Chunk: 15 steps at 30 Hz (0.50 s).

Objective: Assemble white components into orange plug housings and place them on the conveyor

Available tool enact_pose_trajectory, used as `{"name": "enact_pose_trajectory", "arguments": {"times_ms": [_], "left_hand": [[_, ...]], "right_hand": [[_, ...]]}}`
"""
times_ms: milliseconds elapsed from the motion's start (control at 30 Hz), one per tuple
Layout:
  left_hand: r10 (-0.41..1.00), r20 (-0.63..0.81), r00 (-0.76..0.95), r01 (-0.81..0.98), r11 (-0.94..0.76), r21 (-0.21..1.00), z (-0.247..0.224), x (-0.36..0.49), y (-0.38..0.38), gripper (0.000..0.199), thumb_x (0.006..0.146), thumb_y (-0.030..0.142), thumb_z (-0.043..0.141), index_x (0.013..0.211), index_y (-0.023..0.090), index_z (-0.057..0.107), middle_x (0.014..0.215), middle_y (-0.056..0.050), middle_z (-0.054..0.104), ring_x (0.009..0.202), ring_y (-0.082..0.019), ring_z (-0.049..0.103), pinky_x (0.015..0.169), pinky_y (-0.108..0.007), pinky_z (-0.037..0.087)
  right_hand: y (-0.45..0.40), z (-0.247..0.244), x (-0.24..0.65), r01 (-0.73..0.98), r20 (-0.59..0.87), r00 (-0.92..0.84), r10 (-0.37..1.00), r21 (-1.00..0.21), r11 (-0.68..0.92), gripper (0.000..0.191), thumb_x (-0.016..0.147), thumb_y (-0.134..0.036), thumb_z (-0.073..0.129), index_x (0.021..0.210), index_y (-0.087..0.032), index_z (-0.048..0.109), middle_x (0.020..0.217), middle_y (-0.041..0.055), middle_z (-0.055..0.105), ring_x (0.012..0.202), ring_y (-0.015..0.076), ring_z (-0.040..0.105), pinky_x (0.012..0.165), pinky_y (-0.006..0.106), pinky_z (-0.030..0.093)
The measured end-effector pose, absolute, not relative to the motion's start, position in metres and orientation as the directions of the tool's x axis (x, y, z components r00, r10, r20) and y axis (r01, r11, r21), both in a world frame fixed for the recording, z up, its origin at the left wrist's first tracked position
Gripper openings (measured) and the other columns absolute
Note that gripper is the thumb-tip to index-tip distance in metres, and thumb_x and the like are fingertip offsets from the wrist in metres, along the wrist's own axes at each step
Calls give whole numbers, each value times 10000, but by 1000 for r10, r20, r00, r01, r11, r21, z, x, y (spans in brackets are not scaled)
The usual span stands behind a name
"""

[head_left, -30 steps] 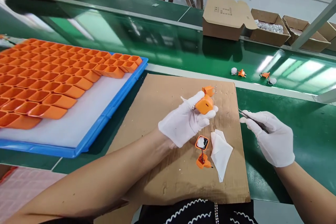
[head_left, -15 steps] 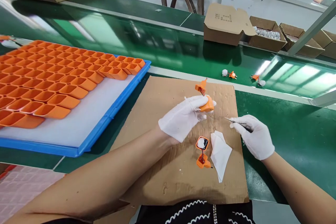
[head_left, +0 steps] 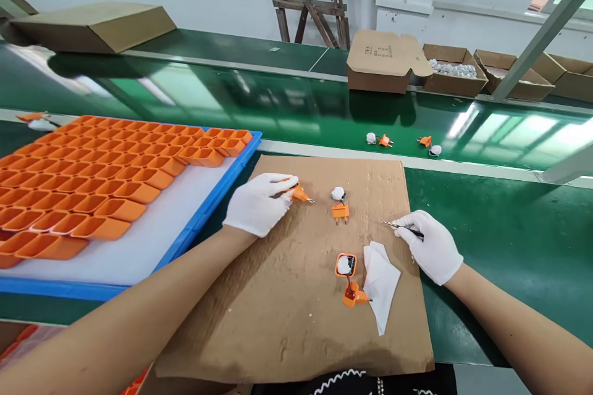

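My left hand point(head_left: 263, 203), in a white glove, is closed on an orange plug piece point(head_left: 301, 193) over the left part of the cardboard sheet point(head_left: 278, 296). In my gloved right hand point(head_left: 428, 245) are thin tweezers point(head_left: 403, 227), their tips pointing left over the sheet's right edge. Between the hands lies an orange plug point(head_left: 340, 211) joined to a white-topped part point(head_left: 338, 193). Nearer me is an orange housing point(head_left: 345, 265) with a white part inside, wired to another orange plug piece point(head_left: 354, 295). A folded white cloth point(head_left: 382, 284) lies beside them.
At left, a blue-edged tray point(head_left: 208, 213) holds many orange housings point(head_left: 111, 210). Two plug assemblies point(head_left: 385, 141) point(head_left: 425, 141) lie on the green surface beyond the sheet. Cardboard boxes point(head_left: 377, 80) stand at the back, and a metal post point(head_left: 542, 31) slants at the right.
My left hand has moved left, from the orange housing and plug it held to another plug piece. A plug with a white-topped part now shows on the sheet. The camera view has shifted.
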<state>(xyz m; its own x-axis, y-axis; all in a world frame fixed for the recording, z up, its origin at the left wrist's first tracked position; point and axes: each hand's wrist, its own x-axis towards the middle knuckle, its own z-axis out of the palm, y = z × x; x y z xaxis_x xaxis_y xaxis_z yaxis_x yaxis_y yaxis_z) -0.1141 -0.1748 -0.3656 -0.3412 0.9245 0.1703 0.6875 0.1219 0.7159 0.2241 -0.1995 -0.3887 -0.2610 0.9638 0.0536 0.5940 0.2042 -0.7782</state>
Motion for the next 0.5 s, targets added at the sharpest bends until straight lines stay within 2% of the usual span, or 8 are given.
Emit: {"name": "enact_pose_trajectory", "arguments": {"times_ms": [100,167,267,367,500], "left_hand": [[940,127,-317,719,150,679,-363,-128,-147,206,744,216,707,926,200,802,1080,-12,790,1144,-271,667,1058,-342,473],[930,121,-346,717,179,673,-359,-132,-117,252,827,309,692,1014,171,789,1075,-9,787,1152,-274,661,1029,-339,484],[910,129,-394,714,214,667,-352,-131,-64,341,933,416,627,1060,123,744,1069,-51,763,1092,-276,676,987,-408,513],[918,133,-374,729,203,653,-349,-127,-17,348,955,419,638,1128,121,689,1153,-74,708,1119,-289,654,994,-483,520],[948,55,-315,731,205,651,-347,-126,14,340,951,351,665,1226,153,637,1260,-98,642,1142,-280,636,966,-484,547]], "right_hand": [[-200,-390,223,561,53,-236,970,-808,181,146,878,-346,561,884,-243,664,957,55,713,903,234,676,824,399,530],[-199,-388,223,555,51,-227,973,-814,172,177,888,-371,543,876,-231,652,947,68,718,876,228,684,814,393,541],[-191,-380,225,584,47,-211,976,-795,164,233,874,-440,575,862,-217,640,926,78,724,776,213,670,717,361,547],[-170,-367,228,642,41,-176,984,-752,146,280,826,-466,636,923,-205,665,886,51,727,701,181,644,653,315,533],[-120,-354,239,767,40,-81,996,-635,88,260,834,-352,597,1016,-209,716,754,-2,692,570,142,583,619,280,495]]}}
